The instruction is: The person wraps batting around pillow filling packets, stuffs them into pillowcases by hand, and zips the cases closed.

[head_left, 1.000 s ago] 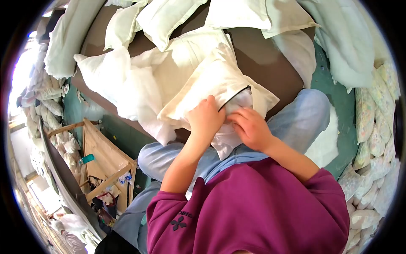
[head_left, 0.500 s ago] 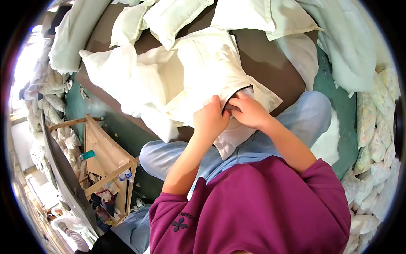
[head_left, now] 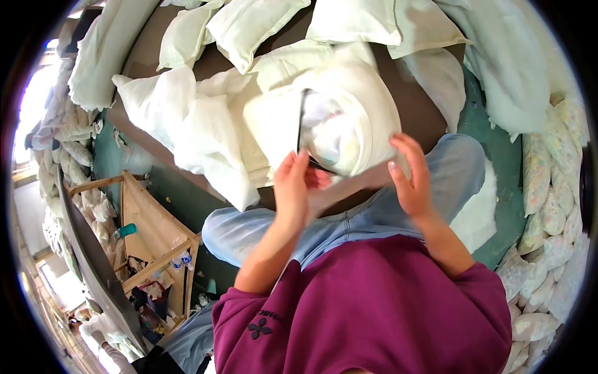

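In front of my lap, a cream pillow cover lies with its zipped mouth spread wide, and white stuffing shows inside. A black zipper edge runs down the left side of the opening. My left hand pinches the cover's near edge at the zipper's lower end. To the right of the cover is my right hand, thumb and fingers apart, slightly blurred. Its fingertips are close to the cover's side; whether they touch it I cannot tell.
Several cream pillows lie along the far side of the brown work surface. Loose white fabric lies at left. A wooden frame stands on the left floor, and several stuffed bags are piled at right.
The cover's mouth has swung open, exposing the stuffing. My hands have moved apart: the right came away to the right, while the left stayed at the zipper edge, slightly lower.
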Demonstrator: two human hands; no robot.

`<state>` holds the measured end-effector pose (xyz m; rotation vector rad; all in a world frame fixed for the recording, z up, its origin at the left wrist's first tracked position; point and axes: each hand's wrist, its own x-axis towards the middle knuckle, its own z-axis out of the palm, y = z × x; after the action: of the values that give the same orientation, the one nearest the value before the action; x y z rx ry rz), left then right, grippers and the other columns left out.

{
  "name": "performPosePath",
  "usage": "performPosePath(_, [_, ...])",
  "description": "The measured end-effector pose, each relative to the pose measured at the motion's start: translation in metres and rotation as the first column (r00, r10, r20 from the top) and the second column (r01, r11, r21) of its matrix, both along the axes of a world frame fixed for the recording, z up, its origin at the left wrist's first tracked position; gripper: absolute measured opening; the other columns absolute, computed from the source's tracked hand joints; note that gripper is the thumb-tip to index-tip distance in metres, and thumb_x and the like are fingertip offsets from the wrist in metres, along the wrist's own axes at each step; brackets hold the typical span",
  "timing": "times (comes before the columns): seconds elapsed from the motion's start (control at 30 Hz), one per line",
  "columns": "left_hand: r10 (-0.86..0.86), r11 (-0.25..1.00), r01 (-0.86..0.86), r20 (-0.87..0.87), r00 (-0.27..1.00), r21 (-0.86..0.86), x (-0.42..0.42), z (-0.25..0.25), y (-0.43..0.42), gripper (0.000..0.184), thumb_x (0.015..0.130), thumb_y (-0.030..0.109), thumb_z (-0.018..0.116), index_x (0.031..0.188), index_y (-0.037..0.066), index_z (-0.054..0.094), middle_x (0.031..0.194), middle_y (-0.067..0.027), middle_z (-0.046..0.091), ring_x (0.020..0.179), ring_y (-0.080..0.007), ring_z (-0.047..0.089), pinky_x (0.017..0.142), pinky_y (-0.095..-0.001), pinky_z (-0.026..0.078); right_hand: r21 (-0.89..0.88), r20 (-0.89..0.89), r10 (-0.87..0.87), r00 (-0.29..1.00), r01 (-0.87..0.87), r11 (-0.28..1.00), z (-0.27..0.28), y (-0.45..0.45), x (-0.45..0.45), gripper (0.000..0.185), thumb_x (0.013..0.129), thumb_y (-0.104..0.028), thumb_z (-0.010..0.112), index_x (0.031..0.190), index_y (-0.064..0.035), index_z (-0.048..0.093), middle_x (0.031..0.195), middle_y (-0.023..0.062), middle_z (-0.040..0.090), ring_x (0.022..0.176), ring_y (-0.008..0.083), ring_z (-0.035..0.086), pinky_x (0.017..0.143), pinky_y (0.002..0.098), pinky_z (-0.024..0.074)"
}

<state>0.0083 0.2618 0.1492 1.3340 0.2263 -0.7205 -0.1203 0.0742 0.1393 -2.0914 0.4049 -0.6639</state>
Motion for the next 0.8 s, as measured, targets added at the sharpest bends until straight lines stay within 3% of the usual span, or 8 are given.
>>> performPosePath(0.2, [-0.172,0.981,0.124,-0.379,0.909,-0.146,-0.077,-0.009,-0.016,0.025,0.098,0.026,0.052,0.105,0.002,0.050,0.093,-0.0137,0.068,0.067,-0.0191,0.066,0.057,-0.0280,0.051,0.013,-0.113,0.387,0.915,-0.389,0.921,-0.006,-0.006,0.051,0.046,0.085,-0.018,0.063,0.128,-0.0045,0.054,0.135,0.0185,0.049,0.122,0.0354,0.049,0.102,0.0400,0.0387])
performPosePath(0.3, [-0.297,0.948,0.257,-0.232,0.926,-0.188,-0.071,-0.026,-0.011,0.015,0.095,0.018,0.055,0.103,0.005,0.054,0.097,-0.0049,0.067,0.070,-0.0147,0.065,0.057,-0.0269,0.049,0.084,-0.208,0.528,0.823,-0.523,0.848,-0.046,0.011,0.075,0.047,0.085,-0.021,0.064,0.129,-0.0089,0.055,0.136,0.0156,0.049,0.122,0.0350,0.048,0.102,0.0408,0.0383])
performPosePath(0.4, [-0.329,0.937,0.265,0.319,0.889,0.228,-0.051,-0.026,0.015,0.015,0.090,0.017,0.061,0.098,0.006,0.055,0.097,-0.0056,0.065,0.068,-0.0153,0.064,0.054,-0.0286,0.047,-0.184,-0.171,0.421,0.891,-0.448,0.875,-0.056,0.022,0.079,0.046,0.085,-0.022,0.063,0.129,-0.0112,0.055,0.135,0.0142,0.050,0.122,0.0339,0.048,0.102,0.0412,0.0368])
performPosePath(0.47, [-0.497,0.705,-0.044,0.537,0.682,0.708,-0.028,-0.001,0.026,0.019,0.082,0.016,0.067,0.094,0.006,0.057,0.089,-0.0079,0.062,0.066,-0.0175,0.063,0.056,-0.0287,0.048,-0.066,-0.189,0.418,0.889,-0.436,0.898,-0.054,0.024,0.079,0.046,0.084,-0.024,0.063,0.128,-0.0103,0.056,0.135,0.0144,0.051,0.123,0.0335,0.047,0.103,0.0417,0.0355])
performPosePath(0.5, [-0.584,0.602,-0.175,0.579,0.569,0.779,-0.014,-0.002,0.033,0.019,0.080,0.017,0.067,0.092,0.006,0.056,0.085,-0.0079,0.061,0.064,-0.0205,0.062,0.055,-0.0308,0.048,-0.055,-0.187,0.408,0.894,-0.424,0.904,-0.055,0.023,0.080,0.046,0.083,-0.024,0.063,0.127,-0.0103,0.056,0.134,0.0145,0.051,0.123,0.0336,0.047,0.103,0.0417,0.0355])
performPosePath(0.53, [-0.674,0.495,-0.315,0.586,0.449,0.810,-0.003,-0.004,0.037,0.020,0.078,0.018,0.066,0.090,0.007,0.055,0.082,-0.0079,0.059,0.062,-0.0235,0.061,0.053,-0.0329,0.048,-0.042,-0.185,0.396,0.899,-0.410,0.911,-0.056,0.023,0.080,0.047,0.083,-0.024,0.063,0.127,-0.0102,0.057,0.134,0.0147,0.051,0.123,0.0337,0.047,0.103,0.0417,0.0356])
performPosePath(0.63, [-0.765,0.291,-0.425,0.475,0.435,0.857,0.018,-0.024,0.037,0.017,0.076,0.019,0.062,0.084,0.007,0.052,0.078,-0.0063,0.057,0.063,-0.0258,0.062,0.049,-0.0374,0.047,-0.050,-0.179,0.377,0.909,-0.391,0.919,-0.053,0.027,0.076,0.046,0.083,-0.024,0.063,0.126,-0.0095,0.057,0.134,0.0150,0.051,0.123,0.0336,0.047,0.104,0.0416,0.0348])
performPosePath(0.8, [-0.838,0.248,-0.332,0.373,0.397,0.910,0.030,-0.031,0.022,0.016,0.072,0.017,0.060,0.080,0.007,0.049,0.079,-0.0083,0.055,0.065,-0.0253,0.063,0.045,-0.0391,0.047,-0.068,-0.171,0.326,0.930,-0.342,0.937,-0.056,0.033,0.078,0.043,0.083,-0.024,0.062,0.124,-0.0089,0.058,0.133,0.0147,0.051,0.123,0.0338,0.047,0.104,0.0417,0.0345])
